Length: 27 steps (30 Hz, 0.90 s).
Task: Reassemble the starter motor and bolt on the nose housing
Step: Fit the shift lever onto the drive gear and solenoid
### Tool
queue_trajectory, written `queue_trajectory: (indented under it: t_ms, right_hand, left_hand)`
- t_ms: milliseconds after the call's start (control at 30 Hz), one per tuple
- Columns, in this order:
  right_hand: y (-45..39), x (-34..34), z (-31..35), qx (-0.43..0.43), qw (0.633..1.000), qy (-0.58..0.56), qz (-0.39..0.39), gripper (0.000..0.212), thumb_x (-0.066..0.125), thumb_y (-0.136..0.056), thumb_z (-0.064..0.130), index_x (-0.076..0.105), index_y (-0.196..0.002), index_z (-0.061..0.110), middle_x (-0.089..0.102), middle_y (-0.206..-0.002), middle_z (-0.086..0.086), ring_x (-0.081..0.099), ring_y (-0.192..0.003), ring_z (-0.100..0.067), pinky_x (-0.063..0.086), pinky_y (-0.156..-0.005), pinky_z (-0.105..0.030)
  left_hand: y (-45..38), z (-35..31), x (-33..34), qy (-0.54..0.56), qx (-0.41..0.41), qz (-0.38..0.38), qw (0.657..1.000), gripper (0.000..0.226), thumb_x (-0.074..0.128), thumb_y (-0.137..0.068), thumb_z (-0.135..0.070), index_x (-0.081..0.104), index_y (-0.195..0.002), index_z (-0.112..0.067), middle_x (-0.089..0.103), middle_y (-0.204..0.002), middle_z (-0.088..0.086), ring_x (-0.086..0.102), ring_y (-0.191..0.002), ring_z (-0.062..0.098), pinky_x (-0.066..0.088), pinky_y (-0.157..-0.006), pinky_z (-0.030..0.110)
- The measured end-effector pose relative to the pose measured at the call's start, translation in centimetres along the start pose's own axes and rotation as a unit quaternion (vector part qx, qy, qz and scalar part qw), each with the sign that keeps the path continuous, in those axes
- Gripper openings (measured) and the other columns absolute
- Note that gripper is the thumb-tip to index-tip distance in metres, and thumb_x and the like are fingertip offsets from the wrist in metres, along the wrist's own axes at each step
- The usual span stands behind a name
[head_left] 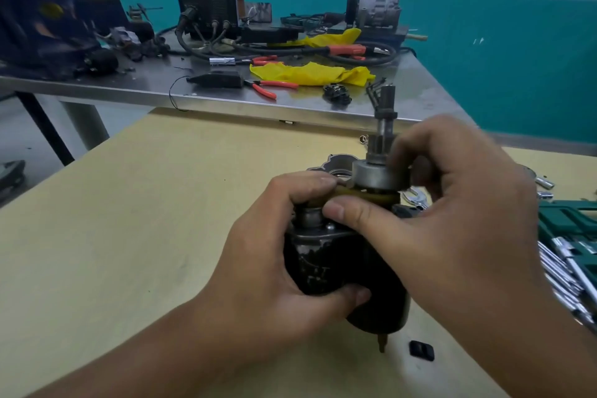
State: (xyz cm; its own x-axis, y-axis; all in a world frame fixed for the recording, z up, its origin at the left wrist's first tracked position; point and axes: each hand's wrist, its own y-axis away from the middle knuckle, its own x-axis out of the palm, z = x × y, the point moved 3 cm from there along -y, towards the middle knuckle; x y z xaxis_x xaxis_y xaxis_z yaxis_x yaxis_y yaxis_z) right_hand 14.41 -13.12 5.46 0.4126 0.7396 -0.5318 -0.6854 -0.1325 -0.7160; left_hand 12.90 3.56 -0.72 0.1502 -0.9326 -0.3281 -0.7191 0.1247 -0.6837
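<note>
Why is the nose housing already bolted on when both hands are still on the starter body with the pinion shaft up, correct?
Not quite. The head view shows the nose housing lying loose on the yellow table behind the starter body, not bolted on. The rest holds: the left hand and right hand both hold the unit, and the pinion shaft points up.

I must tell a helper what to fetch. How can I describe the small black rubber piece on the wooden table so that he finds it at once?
Start at the pale wooden table and the black starter motor that both hands hold upright. The small black rubber piece lies flat on the wood just right of the motor's lower end. It is dark, matte and alone, unlike the shiny sockets further right.
</note>
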Motion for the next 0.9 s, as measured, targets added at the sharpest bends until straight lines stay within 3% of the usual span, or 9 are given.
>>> queue_trajectory:
  t_ms: [67, 133, 200, 267, 433, 600, 733, 900]
  right_hand:
    - [0.2, 0.1, -1.0, 0.079, 0.995, -0.064, 0.022, 0.074, 0.086, -0.047, 0.066, 0.046, -0.107, 0.05, 0.059, -0.097, 0.021, 0.057, -0.088, 0.004, 0.043, -0.072, -0.016]
    - [0.0, 0.5, -1.9, 0.149, 0.962, -0.199, 0.111, 0.083, 0.09, -0.042, 0.061, 0.051, -0.115, 0.052, 0.068, -0.112, 0.018, 0.069, -0.099, -0.004, 0.056, -0.079, -0.03]
    - [-0.2, 0.8, -2.4, 0.172, 0.896, -0.36, 0.195, 0.074, 0.094, -0.046, 0.04, 0.064, -0.114, 0.041, 0.076, -0.109, 0.004, 0.075, -0.099, -0.018, 0.063, -0.08, -0.038]
    - [-0.7, 0.6, -2.6, 0.162, 0.868, -0.408, 0.234, 0.06, 0.093, -0.049, 0.027, 0.072, -0.105, 0.033, 0.078, -0.102, -0.004, 0.077, -0.095, -0.024, 0.062, -0.076, -0.034]
    - [-1.1, 0.3, -2.3, 0.13, 0.895, -0.366, 0.219, 0.05, 0.096, -0.045, 0.026, 0.073, -0.09, 0.028, 0.077, -0.092, 0.0, 0.076, -0.083, -0.017, 0.06, -0.067, -0.024]
    - [-1.0, 0.0, -1.6, 0.086, 0.931, -0.301, 0.187, 0.048, 0.092, -0.056, 0.018, 0.068, -0.096, 0.027, 0.077, -0.094, 0.004, 0.076, -0.086, -0.015, 0.06, -0.068, -0.021]
    - [-1.1, -0.1, -1.2, 0.08, 0.916, -0.331, 0.21, 0.055, 0.089, -0.061, 0.007, 0.065, -0.105, 0.028, 0.077, -0.094, 0.0, 0.077, -0.087, -0.017, 0.06, -0.07, -0.022]
    - [-1.2, 0.2, -1.1, 0.09, 0.91, -0.342, 0.217, 0.048, 0.088, -0.056, 0.003, 0.061, -0.088, 0.028, 0.078, -0.088, -0.002, 0.077, -0.079, -0.016, 0.059, -0.067, -0.021]
  left_hand:
    - [0.0, -0.1, -0.1, 0.013, 0.026, 0.006, 1.0, 0.086, 0.095, -0.06, -0.021, 0.048, -0.132, -0.02, 0.056, -0.135, -0.013, 0.062, -0.126, 0.015, 0.054, -0.097, 0.026]
    - [0.0, -0.2, -0.1, 0.031, 0.045, 0.02, 0.998, 0.083, 0.093, -0.064, -0.021, 0.046, -0.133, -0.019, 0.056, -0.137, -0.007, 0.06, -0.129, 0.02, 0.054, -0.099, 0.029]
    - [-0.1, -0.2, -0.1, 0.043, 0.056, 0.033, 0.997, 0.082, 0.093, -0.065, -0.019, 0.046, -0.133, -0.019, 0.055, -0.138, -0.003, 0.058, -0.131, 0.026, 0.054, -0.101, 0.034]
    - [-0.1, -0.1, -0.1, 0.048, 0.062, 0.043, 0.996, 0.082, 0.093, -0.067, -0.018, 0.046, -0.134, -0.02, 0.055, -0.139, 0.001, 0.058, -0.131, 0.029, 0.054, -0.1, 0.037]
    - [-0.2, -0.1, -0.2, 0.037, 0.074, 0.056, 0.995, 0.084, 0.094, -0.067, -0.018, 0.045, -0.135, -0.023, 0.053, -0.143, 0.001, 0.054, -0.137, 0.027, 0.052, -0.104, 0.035]
    - [-0.2, -0.4, -0.2, 0.016, 0.092, 0.074, 0.993, 0.081, 0.095, -0.068, -0.019, 0.046, -0.133, -0.019, 0.04, -0.156, 0.009, 0.051, -0.139, 0.031, 0.052, -0.104, 0.037]
    - [0.0, -0.4, -0.1, 0.023, 0.093, 0.081, 0.992, 0.083, 0.096, -0.067, -0.018, 0.046, -0.133, -0.022, 0.038, -0.152, 0.014, 0.05, -0.139, 0.036, 0.054, -0.102, 0.041]
    - [-0.1, -0.1, -0.3, 0.004, 0.1, 0.088, 0.991, 0.083, 0.094, -0.068, -0.022, 0.044, -0.135, -0.025, 0.04, -0.145, 0.014, 0.046, -0.141, 0.033, 0.048, -0.107, 0.035]
